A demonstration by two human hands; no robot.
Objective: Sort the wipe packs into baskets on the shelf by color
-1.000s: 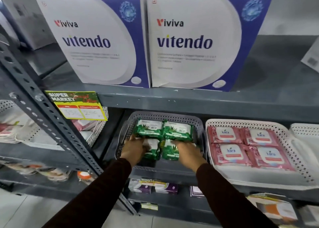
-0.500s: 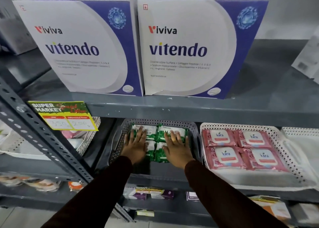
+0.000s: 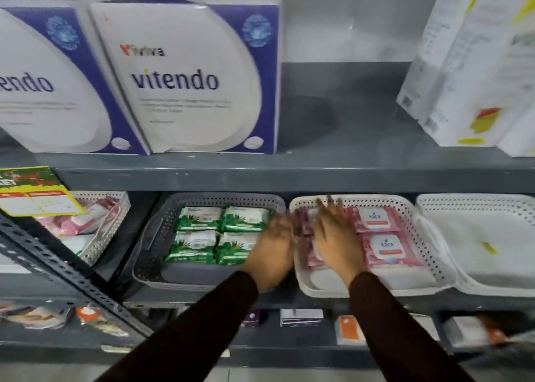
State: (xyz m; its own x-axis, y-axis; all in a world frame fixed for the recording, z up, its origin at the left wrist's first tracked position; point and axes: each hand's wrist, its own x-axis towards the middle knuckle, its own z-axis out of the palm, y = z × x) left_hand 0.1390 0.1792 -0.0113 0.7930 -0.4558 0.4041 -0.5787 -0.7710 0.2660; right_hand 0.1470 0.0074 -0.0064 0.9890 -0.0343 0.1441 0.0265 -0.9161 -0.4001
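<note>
Pink wipe packs (image 3: 379,237) — in white basket (image 3: 434,263), green packs (image 3: 220,237) in grey basket (image 3: 150,254) | hands: left (image 3: 270,248), right (image 3: 334,234) spread flat, nothing gripped | packs best pressed level — rows squared.

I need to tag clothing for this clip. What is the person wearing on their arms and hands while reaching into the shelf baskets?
Both arms are covered by long, close-fitting sleeves in a very dark, plain fabric that end at the wrists. The left hand and right hand are bare: no gloves are visible. Motion blur hides any rings, and no watch or bracelet shows at the cuffs. No logos or patterns appear on the sleeves.
</note>
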